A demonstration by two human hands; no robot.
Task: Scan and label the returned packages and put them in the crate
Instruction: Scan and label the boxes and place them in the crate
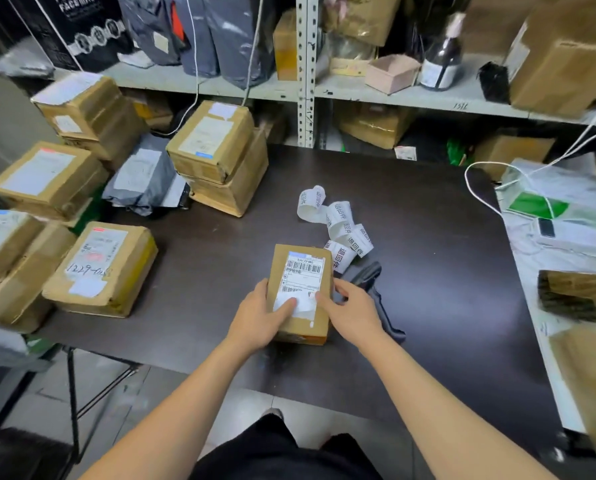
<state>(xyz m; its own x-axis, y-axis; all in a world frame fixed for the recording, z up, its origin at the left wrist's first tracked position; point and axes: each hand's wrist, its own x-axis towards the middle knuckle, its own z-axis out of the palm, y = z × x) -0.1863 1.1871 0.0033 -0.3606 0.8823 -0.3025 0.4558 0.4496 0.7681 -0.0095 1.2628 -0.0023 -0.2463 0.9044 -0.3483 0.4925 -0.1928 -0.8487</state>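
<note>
2 grips, fingers straight, clasping nothing: left hand (260, 318) presses label (303, 271) onto package (305, 329), right hand (353, 315) steadies its right side. Rub outward, keep barcodes clear for scanner (371, 271).

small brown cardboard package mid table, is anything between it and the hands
Nothing visible stands between them: the left hand and right hand both rest directly on the small brown cardboard package. The black handheld scanner lies just right of the package, partly under the right hand, not between.
</note>
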